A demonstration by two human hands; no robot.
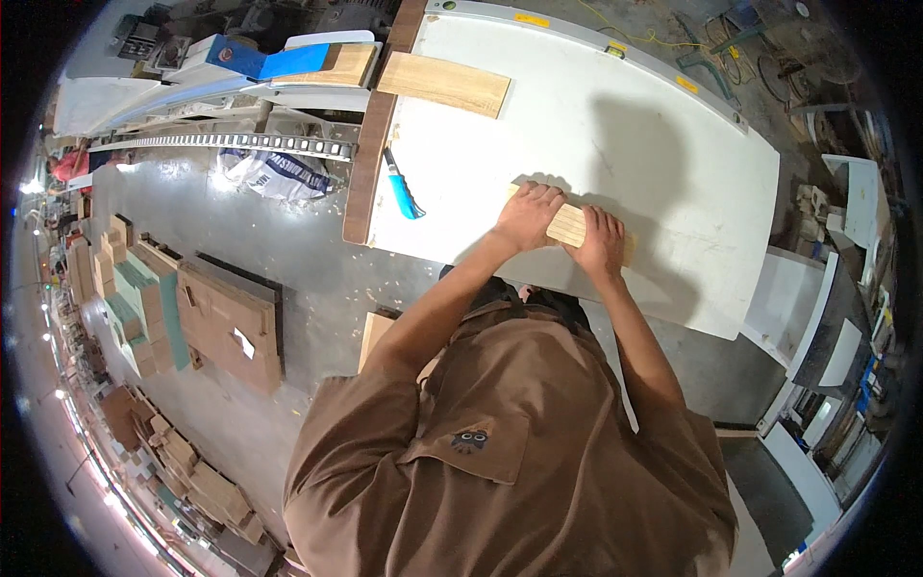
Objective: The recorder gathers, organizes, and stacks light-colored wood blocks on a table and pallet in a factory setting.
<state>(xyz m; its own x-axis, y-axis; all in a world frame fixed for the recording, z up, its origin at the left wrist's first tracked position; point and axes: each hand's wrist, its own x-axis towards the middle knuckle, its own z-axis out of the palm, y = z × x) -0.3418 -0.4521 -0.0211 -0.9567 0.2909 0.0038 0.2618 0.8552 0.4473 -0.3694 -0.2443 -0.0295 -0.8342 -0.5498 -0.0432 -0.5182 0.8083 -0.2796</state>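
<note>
A short light wood board [566,225] lies across both my hands above the near part of a white worktable [481,183]. My left hand [532,213] is closed over its left part, fingers curled over the far edge. Toward the other end my right hand [601,240] grips it the same way, and a bit of wood shows past the fingers. Whether the board touches the tabletop I cannot tell. To the left lies a utility knife with a blue handle [404,197]. Another wood board [445,84] rests at the table's far left.
A long metal spirit level [577,36] runs along the far edge. At the far left stands a machine with a blue guard [264,60] and a chain-like strip [231,144]. Stacked panels [231,322] stand on the floor at left. White cabinet parts [793,298] are at right.
</note>
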